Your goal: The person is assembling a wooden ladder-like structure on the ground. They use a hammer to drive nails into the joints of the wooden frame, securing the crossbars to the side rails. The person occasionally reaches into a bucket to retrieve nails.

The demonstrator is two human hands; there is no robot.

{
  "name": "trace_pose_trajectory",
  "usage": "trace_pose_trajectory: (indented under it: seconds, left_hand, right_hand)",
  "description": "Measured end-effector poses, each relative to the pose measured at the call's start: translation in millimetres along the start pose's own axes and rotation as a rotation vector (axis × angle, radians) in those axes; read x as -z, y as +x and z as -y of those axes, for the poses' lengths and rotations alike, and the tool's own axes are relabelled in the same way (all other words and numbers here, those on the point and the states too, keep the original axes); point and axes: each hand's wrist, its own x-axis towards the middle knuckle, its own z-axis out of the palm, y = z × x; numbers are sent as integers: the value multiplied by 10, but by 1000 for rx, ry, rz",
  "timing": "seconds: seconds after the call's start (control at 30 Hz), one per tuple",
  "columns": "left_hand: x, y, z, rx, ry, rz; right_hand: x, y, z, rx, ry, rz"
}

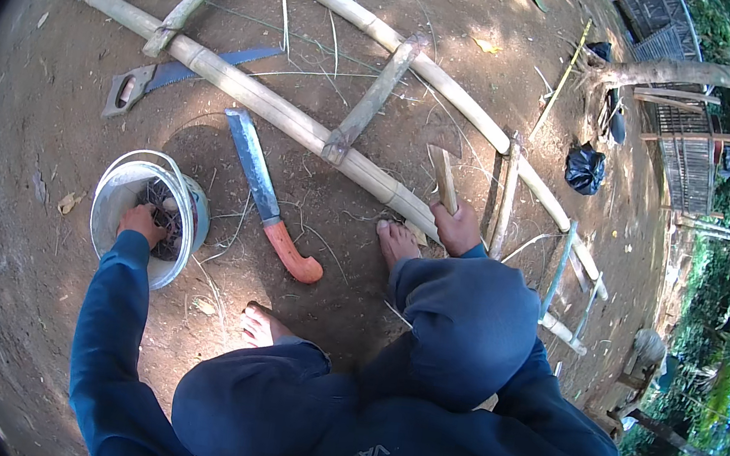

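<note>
We crouch barefoot on bare dirt ground (24,186), knees up in dark blue trousers. Our left hand (141,224) reaches into a white plastic bucket (113,197) that stands on the ground to our left; the hand rests on dark small pieces inside, and we cannot tell whether its fingers are apart or together, since they dip out of sight among the contents. Our right hand (456,228) is closed around a wooden handle (444,178) that rises away from us, fingers wrapped tight on its lower end; the head of that tool is not clear to us.

Just beyond our feet lies a bamboo ladder (305,125), flat on the ground, with 2 long rails running from upper left to lower right and several cross rungs tied between them. The right hand sits just beside the nearer rail. Between bucket and ladder lies a machete (264,197) with an orange handle, blade pointing away. Farther left, a hand saw (164,80) with a blue blade lies partly under the nearer rail. A black plastic bag (585,168) sits well apart on the right.
</note>
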Motion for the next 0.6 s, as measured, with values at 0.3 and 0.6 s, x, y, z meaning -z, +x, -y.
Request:
trace_pose_trajectory:
  seconds: [0.3,0.6]
  left_hand:
    - [455,-493,-159,94,-720,5]
    - [1602,-1362,-2302,-196,-1316,-59]
  right_hand:
    - [179,543,-118,-303,299,125]
    - [985,1393,-398,37,329,197]
